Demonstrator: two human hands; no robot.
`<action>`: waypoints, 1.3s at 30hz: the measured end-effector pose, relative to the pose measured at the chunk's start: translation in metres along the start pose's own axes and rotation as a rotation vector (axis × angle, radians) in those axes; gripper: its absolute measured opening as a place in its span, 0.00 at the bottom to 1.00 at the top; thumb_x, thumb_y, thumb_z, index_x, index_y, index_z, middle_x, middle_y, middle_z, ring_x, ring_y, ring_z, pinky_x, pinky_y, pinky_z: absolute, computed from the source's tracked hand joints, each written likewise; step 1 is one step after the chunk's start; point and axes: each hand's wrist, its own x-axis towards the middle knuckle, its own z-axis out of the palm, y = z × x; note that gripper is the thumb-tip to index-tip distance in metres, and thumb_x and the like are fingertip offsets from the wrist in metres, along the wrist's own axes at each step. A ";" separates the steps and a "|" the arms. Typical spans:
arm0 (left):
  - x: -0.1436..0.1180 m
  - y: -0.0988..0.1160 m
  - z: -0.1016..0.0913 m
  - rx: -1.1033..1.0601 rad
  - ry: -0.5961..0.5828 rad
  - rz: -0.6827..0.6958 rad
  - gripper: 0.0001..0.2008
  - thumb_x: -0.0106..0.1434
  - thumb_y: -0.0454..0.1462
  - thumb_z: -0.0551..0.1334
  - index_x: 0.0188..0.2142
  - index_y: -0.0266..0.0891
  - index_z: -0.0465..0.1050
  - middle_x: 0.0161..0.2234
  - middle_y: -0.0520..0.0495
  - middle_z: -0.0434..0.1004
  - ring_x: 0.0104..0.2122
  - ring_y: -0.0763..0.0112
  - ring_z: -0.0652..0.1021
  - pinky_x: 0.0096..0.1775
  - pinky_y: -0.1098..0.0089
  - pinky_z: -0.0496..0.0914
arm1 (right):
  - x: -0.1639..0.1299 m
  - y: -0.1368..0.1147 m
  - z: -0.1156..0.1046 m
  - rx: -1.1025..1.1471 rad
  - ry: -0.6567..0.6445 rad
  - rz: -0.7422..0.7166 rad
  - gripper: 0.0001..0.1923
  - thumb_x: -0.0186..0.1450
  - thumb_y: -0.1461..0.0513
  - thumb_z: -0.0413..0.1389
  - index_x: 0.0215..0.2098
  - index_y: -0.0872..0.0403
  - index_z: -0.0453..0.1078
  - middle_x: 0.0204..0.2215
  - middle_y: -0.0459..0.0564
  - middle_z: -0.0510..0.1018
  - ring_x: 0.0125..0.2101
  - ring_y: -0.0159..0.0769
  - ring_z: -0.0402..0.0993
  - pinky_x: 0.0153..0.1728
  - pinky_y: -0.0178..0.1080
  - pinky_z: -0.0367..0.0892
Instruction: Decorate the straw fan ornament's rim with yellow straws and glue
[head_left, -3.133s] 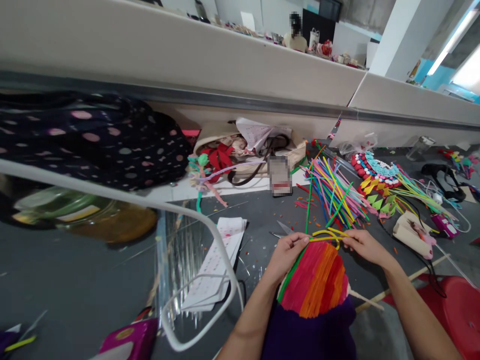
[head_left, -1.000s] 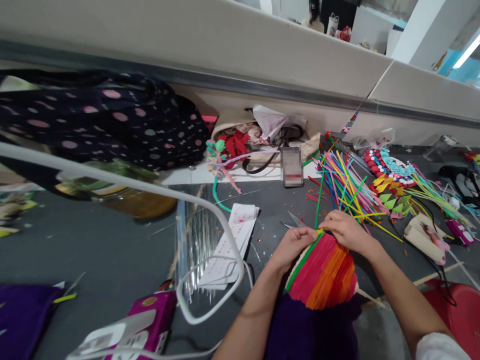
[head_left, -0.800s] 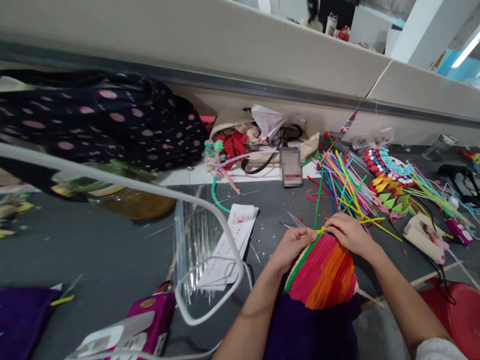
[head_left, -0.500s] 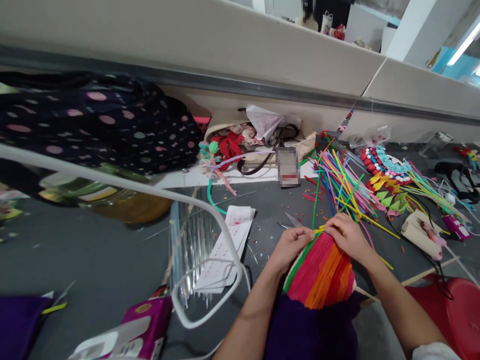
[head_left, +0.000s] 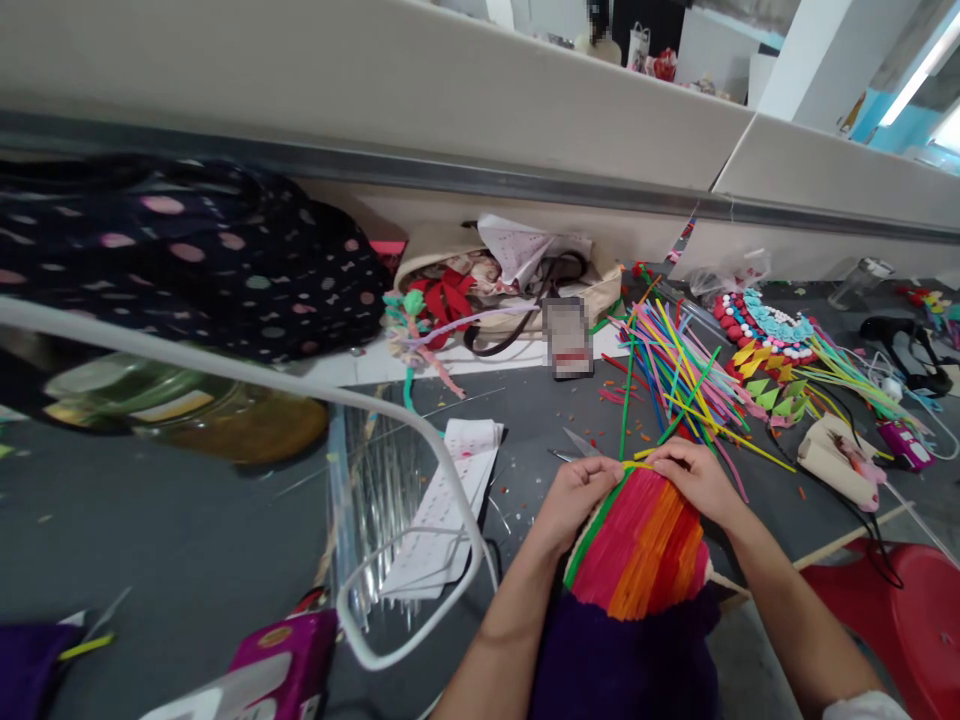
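Between my two hands runs a short yellow pipe cleaner (head_left: 638, 464), lying along the top edge of a fan-shaped piece (head_left: 626, 545) striped green, pink, orange and red. My left hand (head_left: 579, 494) pinches the yellow stem at its left end, beside the green stripe. Thumb and fingers of my right hand (head_left: 697, 484) close on it at the other side, over the top of the stripes. Beneath the piece lies dark purple cloth (head_left: 622, 660). Scissors (head_left: 576, 446) rest on the table just beyond my left hand, their handles not visible.
A loose heap of coloured pipe cleaners (head_left: 679, 360) lies beyond my right hand. Left are a bent white stand arm (head_left: 442, 440), clear sticks (head_left: 356, 500) and paper strips (head_left: 450, 510). A phone (head_left: 568, 340) leans by a cloth bag (head_left: 420, 255). A red stool (head_left: 915, 610) stands right.
The camera view has shifted slightly, so the table's things appear a little further left. Both hands keep their grip on the yellow pipe cleaner, in nearly the same place.
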 end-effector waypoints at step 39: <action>0.002 0.002 -0.004 -0.148 0.071 0.031 0.17 0.44 0.45 0.73 0.29 0.35 0.77 0.11 0.58 0.66 0.09 0.84 0.58 0.13 0.79 0.48 | -0.053 0.020 -0.009 0.229 0.259 0.252 0.10 0.58 0.58 0.60 0.35 0.52 0.78 0.32 0.49 0.82 0.32 0.40 0.76 0.34 0.39 0.70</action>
